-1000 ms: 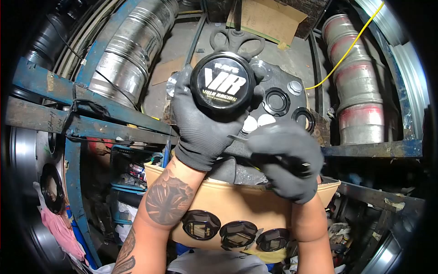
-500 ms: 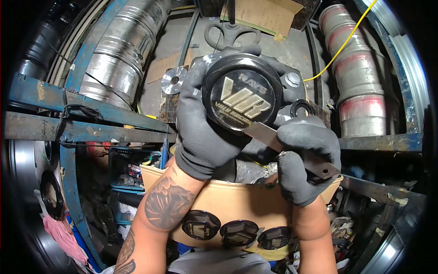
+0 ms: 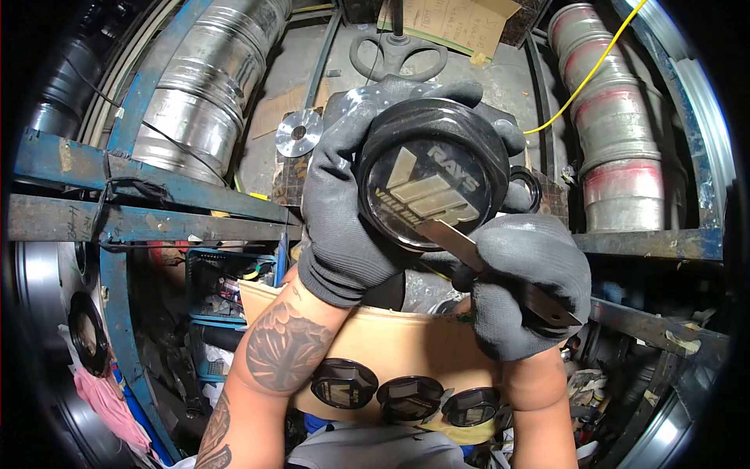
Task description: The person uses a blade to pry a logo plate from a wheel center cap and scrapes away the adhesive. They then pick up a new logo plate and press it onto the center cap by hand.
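A round black wheel center cap (image 3: 437, 168) with raised "RAYS" and "VR" lettering sits in my left hand (image 3: 340, 215), whose gloved fingers wrap round its side and back. My right hand (image 3: 535, 273), also in a dark grey glove, is closed on a flat metal scraper blade (image 3: 455, 244). The blade's tip meets the cap face near its lower edge, below the lettering. A hole shows in the blade's other end, past my palm. Below my hands, several similar caps (image 3: 344, 383) rest on a cardboard sheet (image 3: 437, 336) near my lap.
Silver wheel rims (image 3: 195, 102) are stacked on the left rack, and red-marked rims (image 3: 621, 148) stand on the right. A blue rack beam (image 3: 156, 211) runs along the left. Beyond my hands are a metal disc (image 3: 299, 134), a black ring (image 3: 525, 187) and a yellow cable (image 3: 582, 82).
My left hand has tilted and turned the cap slightly, shifting it a little to the right. The blade tip has gone from the cap's rim onto its face, and my right hand has angled with it.
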A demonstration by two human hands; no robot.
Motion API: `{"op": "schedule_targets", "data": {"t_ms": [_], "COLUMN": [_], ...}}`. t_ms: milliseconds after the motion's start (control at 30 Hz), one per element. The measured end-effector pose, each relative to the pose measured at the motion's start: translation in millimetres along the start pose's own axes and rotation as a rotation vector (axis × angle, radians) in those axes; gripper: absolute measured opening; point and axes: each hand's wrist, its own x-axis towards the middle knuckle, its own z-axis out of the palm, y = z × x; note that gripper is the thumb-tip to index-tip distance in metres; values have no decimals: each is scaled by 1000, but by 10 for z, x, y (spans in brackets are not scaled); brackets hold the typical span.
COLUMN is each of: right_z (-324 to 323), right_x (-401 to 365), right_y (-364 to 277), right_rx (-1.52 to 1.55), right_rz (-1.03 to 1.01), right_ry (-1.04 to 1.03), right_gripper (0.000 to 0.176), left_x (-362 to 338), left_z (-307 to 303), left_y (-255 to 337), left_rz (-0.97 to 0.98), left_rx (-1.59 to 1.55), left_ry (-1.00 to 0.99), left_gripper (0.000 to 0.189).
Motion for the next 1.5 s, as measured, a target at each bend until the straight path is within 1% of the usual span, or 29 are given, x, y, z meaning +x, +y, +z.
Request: {"op": "schedule_targets", "data": {"t_ms": [67, 100, 200, 267, 333, 400, 467, 633, 833, 1000, 1100, 1167, 1200, 1267, 1333, 1400, 1500], "right_z": [-5, 3, 33, 44, 53, 67, 78, 134, 152, 149, 156, 172, 176, 168, 169, 170, 161], "right_x": [39, 56, 109, 112, 104, 87, 70, 77, 84, 113, 105, 90, 87, 100, 106, 109, 121], "right_y": [-59, -64, -33, -43, -36, -14, -17, -54, -19, -64, -11, 16, 21, -7, -17, -11, -9], "right_rx": [-8, -16, -77, -157, -224, -250, -255, -257, -179, -135, -140, -128, -122, -158, -178, -184, -169], "right_rz": [34, 16, -89, -116, -120, -122, -111, -59, -34, -3, -45, -53, -58, -42, -34, -33, -27], "right_ry": [-26, -33, -48, -57, -69, -77, -73, -44, -15, -39, -30, -17, -10, -41, -57, -56, -70], "right_gripper": [20, 23, 35, 38, 39, 40, 40, 27, 27, 27, 27, 27, 27, 27, 26, 26, 25], "left_x": [6, 9, -1, -11, -9, -11, -20, -41, -45, -36, -7, 23, 31, -12, -29, -25, 21], "left_z": [56, 71, -62, -22, -31, -55, -71, -90, -104, -103, -79, -95, -108, -31, 37, 59, 79], "left_y": [15, 20, 36, 23, 10, 7, 10, -3, -1, 17, 21, 7, 12, 10, 33, 50, -18], "left_rz": [-24, -35, -121, -78, 14, 63, 85, 89, 93, 90, 39, -57, -113, -36, -4, -18, 30], "left_rx": [-146, -219, -373, -313, -180, -103, -70, -55, -68, -103, -173, -316, -415, -232, -90, 9, 19], "left_ry": [58, 87, -207, -81, -23, 16, 26, 24, 21, -8, -82, -250, -375, -83, 33, -28, 15], "left_gripper": [71, 71, 71, 72, 63, 62, 62, 61, 59, 58, 57, 57, 65, 63, 63, 65, 67]}}
